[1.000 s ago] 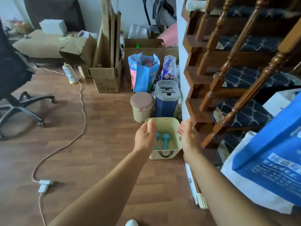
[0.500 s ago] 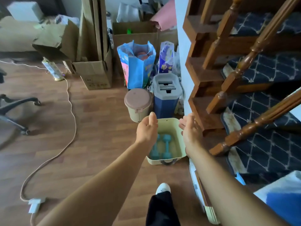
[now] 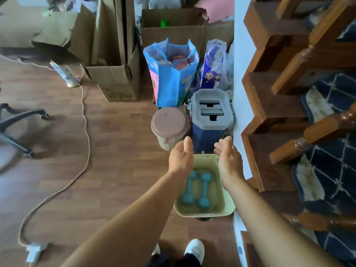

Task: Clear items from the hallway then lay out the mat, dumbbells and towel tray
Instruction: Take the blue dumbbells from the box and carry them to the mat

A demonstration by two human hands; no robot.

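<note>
A pale yellow bin (image 3: 227, 208) stands on the wood floor beside the white wall, with two teal dumbbells (image 3: 202, 189) lying in its bottom. My left hand (image 3: 181, 157) hovers over the bin's far left rim, fingers loosely apart, palm facing right. My right hand (image 3: 228, 157) hovers over the far right rim, palm facing left, holding nothing. Both hands reach toward the blue mop bucket (image 3: 211, 120) just beyond the bin, apart from it.
A beige lidded trash can (image 3: 169, 126) stands left of the mop bucket. Behind them are a blue shopping bag (image 3: 171, 74), cardboard boxes (image 3: 115, 81) and a pink rolled mat (image 3: 217, 8). A cable (image 3: 84, 120) crosses the floor; an office chair base (image 3: 17, 120) is left, a wooden staircase (image 3: 279, 93) right.
I have stepped closer; the bin now lies under my forearms. Both hands have moved past its far rim toward the mop bucket and stay empty.
</note>
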